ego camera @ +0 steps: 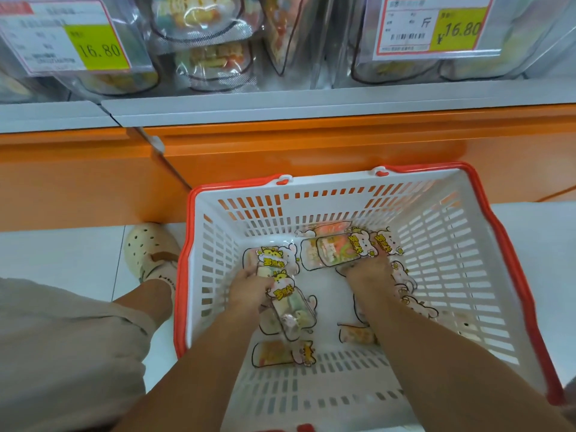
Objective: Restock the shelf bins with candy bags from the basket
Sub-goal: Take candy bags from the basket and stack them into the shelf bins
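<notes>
A white slotted basket with an orange rim stands on the floor below the shelf. Several clear candy bags with cartoon prints lie on its bottom. Both my arms reach down into it. My left hand grips a candy bag at the left, with another bag just above it. My right hand holds a candy bag near the basket's far wall. More bags lie at the front and along the right side. Clear shelf bins with candy bags stand above.
Two price tags reading 16.80 hang on the bin fronts. A grey shelf ledge and an orange base panel run under the bins. My left foot in a cream clog stands on the white floor beside the basket.
</notes>
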The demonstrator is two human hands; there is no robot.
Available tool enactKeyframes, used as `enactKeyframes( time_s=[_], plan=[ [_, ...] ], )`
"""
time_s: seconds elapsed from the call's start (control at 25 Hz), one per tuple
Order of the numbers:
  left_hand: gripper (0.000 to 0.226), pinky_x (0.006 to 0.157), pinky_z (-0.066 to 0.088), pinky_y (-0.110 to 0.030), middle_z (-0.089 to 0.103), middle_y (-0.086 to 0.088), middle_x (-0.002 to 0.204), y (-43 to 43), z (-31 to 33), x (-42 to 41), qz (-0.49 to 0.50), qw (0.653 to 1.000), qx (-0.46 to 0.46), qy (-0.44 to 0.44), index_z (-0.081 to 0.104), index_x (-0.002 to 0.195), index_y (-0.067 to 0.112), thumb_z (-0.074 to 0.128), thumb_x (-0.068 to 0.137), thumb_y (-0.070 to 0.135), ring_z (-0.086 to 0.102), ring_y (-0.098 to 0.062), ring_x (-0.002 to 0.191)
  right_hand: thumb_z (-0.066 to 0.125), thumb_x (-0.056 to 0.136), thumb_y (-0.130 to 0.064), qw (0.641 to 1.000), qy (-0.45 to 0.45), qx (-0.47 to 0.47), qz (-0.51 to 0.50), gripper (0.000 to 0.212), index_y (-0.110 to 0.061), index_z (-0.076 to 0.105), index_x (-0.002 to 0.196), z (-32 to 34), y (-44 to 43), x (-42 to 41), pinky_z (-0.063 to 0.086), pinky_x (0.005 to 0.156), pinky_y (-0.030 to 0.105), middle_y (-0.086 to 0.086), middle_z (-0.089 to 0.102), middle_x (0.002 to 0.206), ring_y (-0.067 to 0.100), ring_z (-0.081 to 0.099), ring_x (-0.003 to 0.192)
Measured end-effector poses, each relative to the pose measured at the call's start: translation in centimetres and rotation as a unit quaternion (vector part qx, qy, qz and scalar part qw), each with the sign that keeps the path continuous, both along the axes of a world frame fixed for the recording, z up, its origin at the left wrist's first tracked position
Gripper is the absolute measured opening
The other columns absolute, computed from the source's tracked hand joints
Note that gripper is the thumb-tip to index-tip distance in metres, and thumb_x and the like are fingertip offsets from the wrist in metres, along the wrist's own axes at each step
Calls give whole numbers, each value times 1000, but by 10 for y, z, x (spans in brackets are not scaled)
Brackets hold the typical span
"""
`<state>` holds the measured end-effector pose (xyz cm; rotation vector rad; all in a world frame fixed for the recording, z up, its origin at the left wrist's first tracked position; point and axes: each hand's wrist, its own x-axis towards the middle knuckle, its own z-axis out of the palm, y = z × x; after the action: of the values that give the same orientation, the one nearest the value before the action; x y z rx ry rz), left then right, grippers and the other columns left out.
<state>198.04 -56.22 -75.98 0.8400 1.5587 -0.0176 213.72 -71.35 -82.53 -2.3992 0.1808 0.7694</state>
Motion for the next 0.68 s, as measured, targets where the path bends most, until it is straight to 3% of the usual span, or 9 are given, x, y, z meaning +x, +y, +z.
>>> enactKeyframes(
  time_s=[0.12, 0.2, 0.24, 0.32, 0.4, 0.48, 0.56, 0.68],
  plan=[
    [49, 80, 57, -44, 63, -6, 86, -1, 0, 0, 5, 1000, 3, -4, 54, 131, 19, 61, 87, 0, 62, -25, 76, 61, 78, -19, 999, 50, -7, -1, 57, -38, 43, 129, 23, 7, 1, 54, 87, 39, 7, 57, 117, 29, 60, 99],
    [47, 79, 56, -43, 64, -6, 85, 1, 1, 0, 9, 1000, 11, -15, 56, 130, 18, 61, 87, 0, 60, -24, 73, 53, 92, -30, 988, 72, 54, -123, 35, -20, 50, 125, 35, 10, 15, 50, 80, 27, 7, 61, 112, 23, 61, 98],
    [43, 74, 56, -40, 64, -6, 86, 2, 3, 1, 5, 1000, 14, -21, 58, 127, 16, 62, 87, 0, 60, -22, 71, 52, 94, -36, 985, 122, 28, -118, 27, -12, 53, 108, 48, 12, 21, 46, 70, 25, 7, 62, 101, 21, 62, 88],
    [30, 64, 51, -34, 62, -4, 84, 5, 11, 4, -12, 999, 26, -29, 61, 116, 11, 62, 88, 0, 56, -18, 67, 66, 88, -30, 973, 227, -10, -30, 24, -14, 49, 82, 67, 17, 32, 39, 55, 25, 6, 52, 77, 16, 53, 59],
    [21, 55, 45, -29, 59, 1, 80, 7, 19, 7, -30, 998, 46, -40, 61, 106, 13, 60, 89, 0, 52, -13, 64, 74, 81, -19, 957, 287, 9, -42, 18, -14, 57, 86, 88, 8, 41, 47, 55, 26, 7, 56, 82, 17, 55, 62],
    [26, 50, 47, -26, 63, 1, 87, 7, 26, 8, -53, 995, 56, -60, 63, 111, 14, 62, 89, 1, 57, -12, 69, 72, 83, -8, 944, 322, 55, -49, 26, -9, 61, 107, 112, -6, 47, 59, 62, 31, 13, 62, 99, 24, 63, 75],
    [36, 51, 48, -25, 66, -1, 97, 6, 33, 9, -69, 992, 55, -89, 61, 121, 17, 62, 88, 1, 62, -13, 73, 63, 89, 0, 933, 349, 84, -33, 22, -2, 57, 111, 137, -18, 53, 59, 52, 33, 18, 65, 90, 26, 67, 68],
    [38, 59, 51, -27, 67, -2, 99, 3, 48, 9, -94, 985, 51, -133, 58, 122, 18, 62, 89, 0, 63, -13, 74, 57, 93, -1, 939, 332, 23, 85, 8, 2, 58, 100, 167, -33, 57, 55, 45, 28, 16, 66, 68, 22, 68, 52]
  ],
)
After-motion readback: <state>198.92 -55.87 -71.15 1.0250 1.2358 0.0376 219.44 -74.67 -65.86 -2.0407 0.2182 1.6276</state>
